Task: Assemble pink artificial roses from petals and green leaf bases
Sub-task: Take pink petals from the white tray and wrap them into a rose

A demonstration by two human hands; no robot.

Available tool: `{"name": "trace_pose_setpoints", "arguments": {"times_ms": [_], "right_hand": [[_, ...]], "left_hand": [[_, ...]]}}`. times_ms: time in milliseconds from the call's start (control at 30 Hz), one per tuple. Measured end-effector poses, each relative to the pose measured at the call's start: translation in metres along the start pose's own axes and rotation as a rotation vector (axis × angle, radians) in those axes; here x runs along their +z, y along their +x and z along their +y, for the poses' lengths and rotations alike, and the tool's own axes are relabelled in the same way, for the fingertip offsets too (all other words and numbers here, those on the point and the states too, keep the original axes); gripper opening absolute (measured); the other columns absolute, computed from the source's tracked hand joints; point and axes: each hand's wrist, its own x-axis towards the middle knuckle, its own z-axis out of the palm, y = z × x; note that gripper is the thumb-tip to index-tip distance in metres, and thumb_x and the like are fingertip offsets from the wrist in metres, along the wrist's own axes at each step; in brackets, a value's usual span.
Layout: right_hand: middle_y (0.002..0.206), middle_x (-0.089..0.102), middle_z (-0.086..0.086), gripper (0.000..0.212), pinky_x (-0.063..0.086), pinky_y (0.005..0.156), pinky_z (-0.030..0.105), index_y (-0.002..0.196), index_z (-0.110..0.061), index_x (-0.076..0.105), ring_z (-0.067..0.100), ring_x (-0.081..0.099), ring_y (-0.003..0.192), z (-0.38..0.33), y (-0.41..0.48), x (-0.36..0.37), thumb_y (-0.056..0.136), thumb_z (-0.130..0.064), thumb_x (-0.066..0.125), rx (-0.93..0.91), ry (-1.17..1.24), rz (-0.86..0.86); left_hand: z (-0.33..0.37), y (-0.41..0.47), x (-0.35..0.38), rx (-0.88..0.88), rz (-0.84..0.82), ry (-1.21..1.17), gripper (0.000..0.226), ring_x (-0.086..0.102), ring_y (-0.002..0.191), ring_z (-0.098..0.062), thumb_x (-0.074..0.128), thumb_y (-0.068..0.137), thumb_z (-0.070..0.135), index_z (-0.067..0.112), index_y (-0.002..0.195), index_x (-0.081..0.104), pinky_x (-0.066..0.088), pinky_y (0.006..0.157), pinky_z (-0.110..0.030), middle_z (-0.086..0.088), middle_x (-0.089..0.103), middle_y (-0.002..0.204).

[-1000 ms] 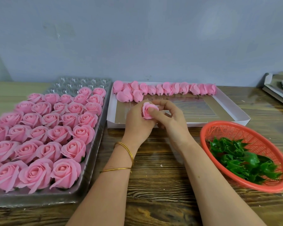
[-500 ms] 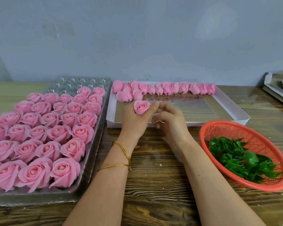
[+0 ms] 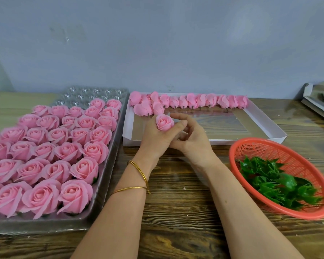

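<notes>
Gripping a pink rose bud (image 3: 164, 122) in the left hand (image 3: 152, 140), face up, just above the near side of the white box (image 3: 223, 142); curling the right hand (image 3: 192, 141) close against the left, fingers bent beneath the bud; cannot tell whether pinching anything there. Judging by the pose, probably tidying the bud before fitting a leaf base. Hold lightly, to avoid denting soft-looking petals; turn rather than squeeze; reach for a green base only after freeing the underside; push it on straight, in line with the stem.

Lying in the white box, along the far wall: a row of unfinished buds (image 3: 193, 100), short dark stems showing at the near ends; nearer, only bare floor. Heaped in the red basket (image 3: 254, 141), at the right of the tabletop (image 3: 180, 212): green leaf bases (image 3: 275, 184). Filling most of the clear blister tray (image 3: 105, 195) on the left: finished roses (image 3: 45, 150) in rows; at the far end, a few unfilled cells.
</notes>
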Motion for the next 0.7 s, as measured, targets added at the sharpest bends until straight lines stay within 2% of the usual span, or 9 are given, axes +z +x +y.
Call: {"name": "trace_pose_setpoints", "arguments": {"times_ms": [67, 200, 267, 367, 400, 500, 567, 633, 700], "right_hand": [[0.098, 0.073, -0.005, 0.060, 0.059, 0.086, 0.035, 0.123, -0.013, 0.057, 0.017, 0.072, 0.094, -0.0009, 0.0003, -0.0019, 0.072, 0.013, 0.076, 0.000, 0.009, -0.015], [0.091, 0.070, -0.005, 0.058, 0.058, 0.070, 0.025, 0.123, -0.011, 0.055, 0.009, 0.070, 0.077, -0.0013, 0.0009, -0.0056, 0.075, 0.019, 0.067, 0.004, 0.009, -0.070], [0.084, 0.068, -0.006, 0.056, 0.055, 0.063, 0.023, 0.121, -0.011, 0.054, 0.006, 0.066, 0.066, -0.0007, 0.0018, -0.0061, 0.077, 0.022, 0.063, 0.009, 0.000, -0.101], [0.093, 0.067, 0.003, 0.053, 0.055, 0.064, 0.025, 0.126, -0.006, 0.050, 0.010, 0.063, 0.062, 0.0011, 0.0031, -0.0068, 0.081, 0.021, 0.060, 0.009, 0.003, -0.135], [0.096, 0.067, 0.003, 0.053, 0.055, 0.066, 0.026, 0.127, -0.006, 0.049, 0.012, 0.063, 0.063, 0.0013, 0.0033, -0.0068, 0.082, 0.020, 0.059, 0.008, 0.002, -0.141], [0.099, 0.069, 0.006, 0.058, 0.058, 0.072, 0.031, 0.129, -0.005, 0.049, 0.019, 0.067, 0.072, 0.0019, 0.0032, -0.0058, 0.079, 0.022, 0.061, 0.005, 0.003, -0.120], [0.106, 0.069, 0.012, 0.062, 0.059, 0.077, 0.034, 0.129, -0.007, 0.050, 0.017, 0.068, 0.077, 0.0013, 0.0031, -0.0051, 0.076, 0.022, 0.065, -0.005, -0.025, -0.088], [0.112, 0.066, 0.016, 0.064, 0.058, 0.078, 0.034, 0.129, -0.009, 0.051, 0.014, 0.065, 0.072, 0.0006, 0.0029, -0.0029, 0.074, 0.019, 0.069, -0.024, -0.054, -0.066], [0.118, 0.063, 0.020, 0.066, 0.057, 0.082, 0.043, 0.130, -0.008, 0.050, 0.026, 0.065, 0.075, 0.0014, 0.0029, 0.0004, 0.074, 0.017, 0.072, -0.044, -0.076, -0.046]], "left_hand": [[0.0006, -0.0002, -0.0010, -0.007, -0.018, -0.006, 0.026, 0.071, 0.076, -0.016, 0.078, 0.068, 0.027, 0.007, 0.084, 0.071, 0.055, 0.065, -0.024, -0.006, 0.074, 0.078], [0.0032, -0.0017, -0.0048, -0.012, -0.048, -0.007, 0.010, 0.068, 0.074, -0.019, 0.080, 0.074, 0.019, 0.017, 0.076, 0.071, 0.054, 0.060, -0.028, -0.009, 0.071, 0.076], [0.0033, -0.0021, -0.0059, -0.025, -0.051, -0.003, 0.015, 0.067, 0.073, -0.023, 0.079, 0.078, 0.019, 0.008, 0.082, 0.070, 0.054, 0.057, -0.036, -0.019, 0.069, 0.080], [0.0052, -0.0028, -0.0061, -0.031, -0.059, -0.016, 0.027, 0.066, 0.072, -0.034, 0.078, 0.080, 0.021, -0.002, 0.088, 0.066, 0.054, 0.057, -0.049, -0.025, 0.067, 0.083], [0.0053, -0.0028, -0.0054, -0.025, -0.064, -0.010, 0.024, 0.065, 0.068, -0.035, 0.077, 0.081, 0.022, 0.000, 0.086, 0.067, 0.053, 0.053, -0.045, -0.021, 0.068, 0.080], [0.0042, -0.0027, -0.0044, -0.022, -0.056, 0.010, 0.019, 0.061, 0.060, -0.018, 0.074, 0.083, 0.025, 0.007, 0.082, 0.067, 0.043, 0.042, -0.023, -0.010, 0.066, 0.071], [0.0023, -0.0014, -0.0037, -0.024, -0.052, -0.007, 0.019, 0.064, 0.064, -0.015, 0.071, 0.086, 0.025, 0.006, 0.083, 0.068, 0.047, 0.047, -0.021, -0.010, 0.069, 0.074], [0.0004, -0.0002, -0.0028, -0.015, -0.057, -0.021, 0.021, 0.067, 0.071, -0.016, 0.069, 0.086, 0.027, 0.005, 0.085, 0.068, 0.055, 0.061, -0.024, -0.012, 0.071, 0.080], [-0.0003, 0.0006, -0.0014, -0.026, -0.064, -0.036, 0.023, 0.067, 0.074, -0.016, 0.067, 0.083, 0.031, 0.009, 0.084, 0.068, 0.055, 0.067, -0.029, -0.013, 0.069, 0.078]]}}
